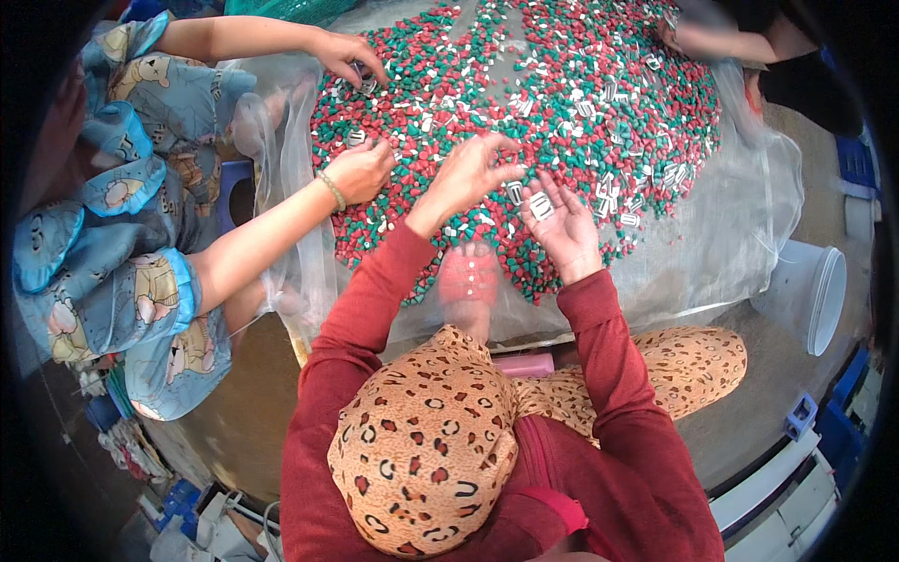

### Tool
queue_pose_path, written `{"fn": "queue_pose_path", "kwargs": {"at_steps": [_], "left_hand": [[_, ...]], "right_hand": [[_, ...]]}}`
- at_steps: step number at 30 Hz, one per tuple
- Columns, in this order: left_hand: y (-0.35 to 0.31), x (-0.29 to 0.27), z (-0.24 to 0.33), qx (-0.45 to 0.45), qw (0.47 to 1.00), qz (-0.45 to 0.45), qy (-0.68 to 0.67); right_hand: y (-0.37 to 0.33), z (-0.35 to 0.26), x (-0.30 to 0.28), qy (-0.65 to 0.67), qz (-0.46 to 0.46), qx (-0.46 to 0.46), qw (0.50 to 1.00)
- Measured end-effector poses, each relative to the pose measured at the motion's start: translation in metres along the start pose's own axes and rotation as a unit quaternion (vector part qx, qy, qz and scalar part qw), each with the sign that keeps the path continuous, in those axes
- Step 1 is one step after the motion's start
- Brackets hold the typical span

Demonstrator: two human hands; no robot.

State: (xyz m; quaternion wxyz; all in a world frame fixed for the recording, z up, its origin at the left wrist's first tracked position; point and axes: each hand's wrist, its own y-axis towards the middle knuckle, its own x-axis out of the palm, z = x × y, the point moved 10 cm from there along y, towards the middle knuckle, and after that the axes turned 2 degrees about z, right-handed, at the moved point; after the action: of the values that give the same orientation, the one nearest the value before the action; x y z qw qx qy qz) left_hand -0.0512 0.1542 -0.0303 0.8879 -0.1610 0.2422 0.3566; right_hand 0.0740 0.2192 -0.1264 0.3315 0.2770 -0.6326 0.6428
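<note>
A wide heap of small red, green and white pebble-like pieces [449, 94] covers the sheeted surface, with white slotted buckle-like pieces scattered among them. Above its near part my left hand [468, 180] hangs with thumb and index finger apart; I see nothing between them. My right hand [567, 229] lies palm up to its right, fingers partly stretched. A white slotted buckle [541, 206] rests on those fingers. Just left of it, between my two hands, is another slotted buckle [514, 193]; whether it touches my fingers I cannot tell.
At the left, a person in blue patterned clothes has one hand [361, 173] over the heap's edge and another [348, 58] farther back. Another person's blurred hand [693, 39] is at the far right. Translucent mesh sheeting [740, 211] edges the heap. A white bucket [801, 295] stands right.
</note>
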Motion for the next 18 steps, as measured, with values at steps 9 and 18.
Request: {"fn": "queue_pose_path", "kwargs": {"at_steps": [9,18], "left_hand": [[0.030,0.069,-0.020,0.038,0.989,-0.047,0.134],[-0.058,-0.049,-0.088,-0.136,0.969,0.119,0.166]], "right_hand": [[-0.019,-0.061,0.008,-0.097,-0.117,-0.031,0.988],[-0.010,-0.046,-0.018,-0.194,0.149,-0.074,0.967]]}}
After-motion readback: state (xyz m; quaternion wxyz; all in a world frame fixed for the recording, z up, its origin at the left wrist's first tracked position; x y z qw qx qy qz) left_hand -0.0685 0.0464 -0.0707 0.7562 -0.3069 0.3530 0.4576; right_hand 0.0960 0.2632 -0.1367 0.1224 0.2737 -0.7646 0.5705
